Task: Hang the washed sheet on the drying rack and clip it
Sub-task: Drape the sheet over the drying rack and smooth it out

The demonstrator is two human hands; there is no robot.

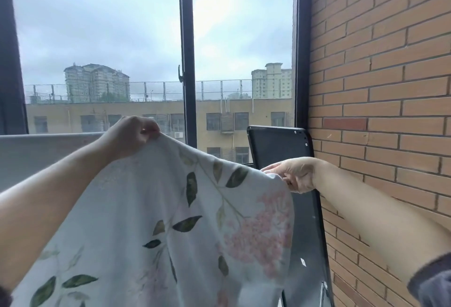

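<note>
Pinching the sheet (156,221) along its top edge, the left hand (133,136) has its fingers (148,127) curled tight; the right hand (294,175) grips the other end. It hangs spread between them before the window (186,62), beside a brick wall (380,87).

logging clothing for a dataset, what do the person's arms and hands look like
The left hand and right hand are bare: no gloves, rings or watch showing. A dark grey sleeve is bunched high on the right arm, leaving the forearm uncovered.
</note>
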